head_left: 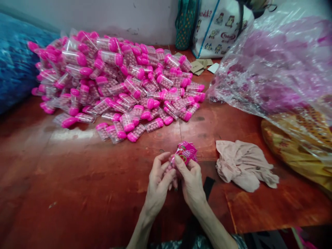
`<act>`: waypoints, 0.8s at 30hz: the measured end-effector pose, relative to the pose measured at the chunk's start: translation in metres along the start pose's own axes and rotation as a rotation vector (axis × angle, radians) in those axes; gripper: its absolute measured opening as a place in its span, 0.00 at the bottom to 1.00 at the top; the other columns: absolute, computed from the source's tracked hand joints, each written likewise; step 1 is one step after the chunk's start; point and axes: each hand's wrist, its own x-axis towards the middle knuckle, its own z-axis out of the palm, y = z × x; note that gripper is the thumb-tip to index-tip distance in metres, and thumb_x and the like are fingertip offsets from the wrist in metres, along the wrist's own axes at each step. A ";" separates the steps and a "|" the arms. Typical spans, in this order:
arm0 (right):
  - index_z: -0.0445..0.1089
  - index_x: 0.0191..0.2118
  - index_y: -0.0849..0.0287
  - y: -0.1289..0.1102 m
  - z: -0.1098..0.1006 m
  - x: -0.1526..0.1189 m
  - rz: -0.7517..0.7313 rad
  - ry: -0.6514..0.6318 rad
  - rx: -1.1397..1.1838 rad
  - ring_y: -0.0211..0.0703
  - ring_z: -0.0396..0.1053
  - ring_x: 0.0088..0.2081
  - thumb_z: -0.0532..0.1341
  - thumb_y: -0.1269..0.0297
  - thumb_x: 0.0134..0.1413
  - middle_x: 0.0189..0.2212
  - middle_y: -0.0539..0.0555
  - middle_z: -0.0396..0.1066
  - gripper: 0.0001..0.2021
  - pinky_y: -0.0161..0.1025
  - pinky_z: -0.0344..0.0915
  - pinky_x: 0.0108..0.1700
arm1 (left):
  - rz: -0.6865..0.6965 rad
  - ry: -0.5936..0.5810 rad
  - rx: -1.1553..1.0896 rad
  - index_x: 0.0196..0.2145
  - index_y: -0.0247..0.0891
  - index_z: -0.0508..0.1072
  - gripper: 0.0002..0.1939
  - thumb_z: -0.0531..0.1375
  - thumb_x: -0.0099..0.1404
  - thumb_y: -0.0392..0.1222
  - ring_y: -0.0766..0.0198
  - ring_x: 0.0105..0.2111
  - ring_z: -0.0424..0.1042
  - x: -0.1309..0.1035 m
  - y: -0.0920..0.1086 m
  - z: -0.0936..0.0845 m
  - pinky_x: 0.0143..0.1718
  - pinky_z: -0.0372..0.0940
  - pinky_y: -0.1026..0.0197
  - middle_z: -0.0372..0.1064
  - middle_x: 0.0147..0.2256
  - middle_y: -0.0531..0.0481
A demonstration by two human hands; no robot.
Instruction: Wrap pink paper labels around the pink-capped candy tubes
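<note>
Between my two hands is a small clear bottle of pink balls (170,167), partly covered by my fingers. My left hand (155,181) is closed around its left side, thumb across the front. My right hand (193,181) pinches the bottle's upper right end, its thumb pressed on top. Just beyond the right fingers show glossy pink printed labels (187,150); whether any of them is held by that hand is hard to tell. A large heap of similar bottles with bright pink caps (124,79) lies farther back on the red-brown wooden surface (85,183).
A crumpled beige cloth (243,164) lies to the right, and a dark strip (208,186) beside my right wrist. Behind the cloth bulges a big clear plastic bag (272,69) over yellow fabric (290,148). Cardboard pieces (198,66), a white printed bag (220,31) and a blue sack (20,62) stand around.
</note>
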 end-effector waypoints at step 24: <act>0.70 0.37 0.59 -0.028 -0.011 -0.007 -0.340 -0.127 -0.878 0.47 0.63 0.42 0.68 0.64 0.37 0.39 0.54 0.66 0.16 0.42 0.62 0.44 | -0.185 0.136 -0.327 0.31 0.33 0.74 0.06 0.61 0.54 0.36 0.70 0.22 0.68 0.011 0.011 -0.004 0.26 0.65 0.69 0.72 0.24 0.51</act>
